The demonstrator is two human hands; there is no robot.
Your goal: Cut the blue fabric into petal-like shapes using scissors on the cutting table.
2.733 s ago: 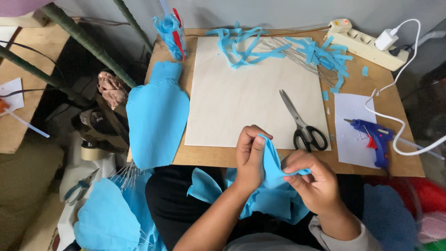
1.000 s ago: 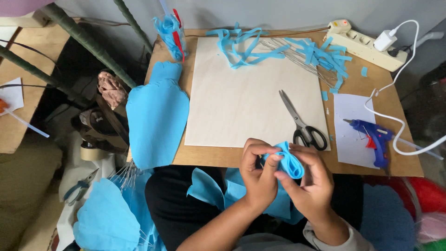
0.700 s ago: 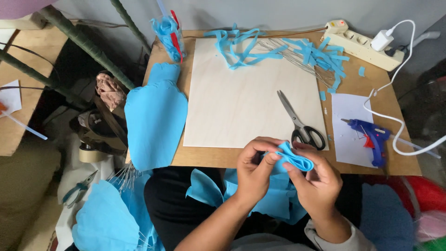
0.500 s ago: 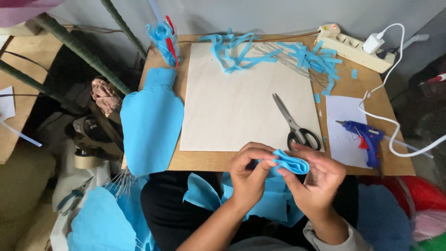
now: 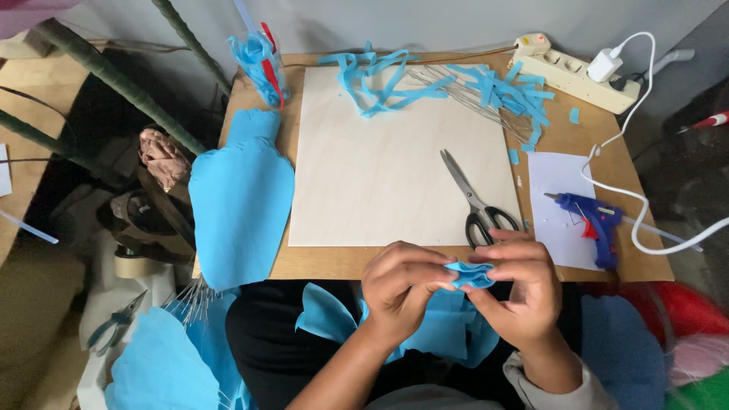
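Both hands pinch one bunched blue paper piece [image 5: 469, 274] between them, left hand [image 5: 402, 292] and right hand [image 5: 516, 292] each in a closed grip, just off the tabletop [image 5: 334, 262] edge, near the scissors [image 5: 474, 205]; its exact folds seem unclear.

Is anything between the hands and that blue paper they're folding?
Nothing visible. Both the left hand and right hand pinch the folded blue paper directly, fingertips on it, just in front of the table's near edge.
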